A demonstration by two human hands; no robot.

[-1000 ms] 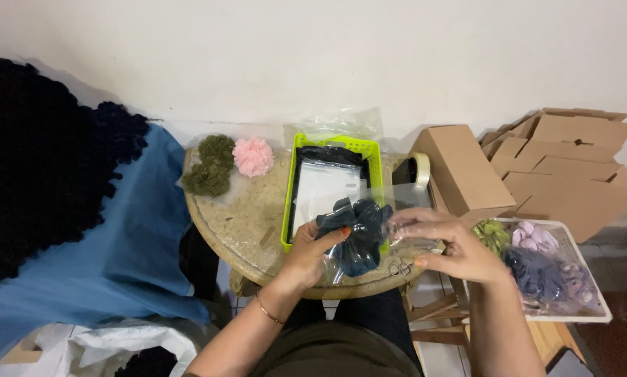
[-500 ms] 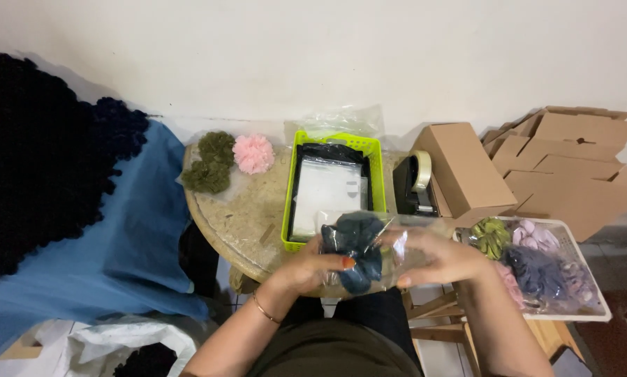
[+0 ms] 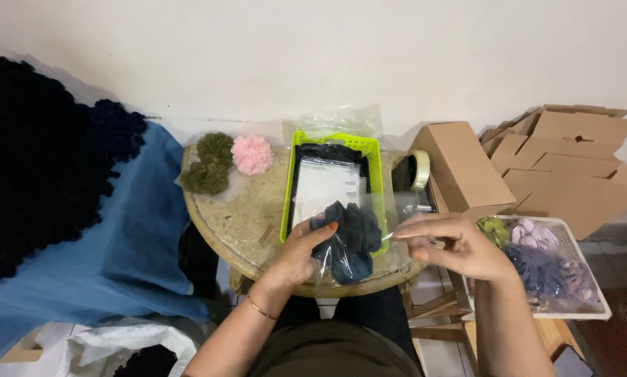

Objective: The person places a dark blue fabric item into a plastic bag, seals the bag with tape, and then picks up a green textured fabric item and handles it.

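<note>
We see the left hand (image 3: 301,253) gripping a dark scrunchie (image 3: 348,237) inside a clear bag (image 3: 369,244), held over the near edge of the round table (image 3: 240,223). The right hand (image 3: 453,244) pinches the bag's right edge between thumb and fingertips, apparently at its flap; the film is hard to trace. Just behind stands a green basket (image 3: 373,150); tape dispenser (image 3: 415,171) and cardboard box (image 3: 460,167) lie right.

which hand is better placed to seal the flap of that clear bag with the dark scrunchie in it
Probably the right hand: its fingertips already pinch the clear bag's open edge, while the left hand is cupped around the dark scrunchie, steadying it.
</note>
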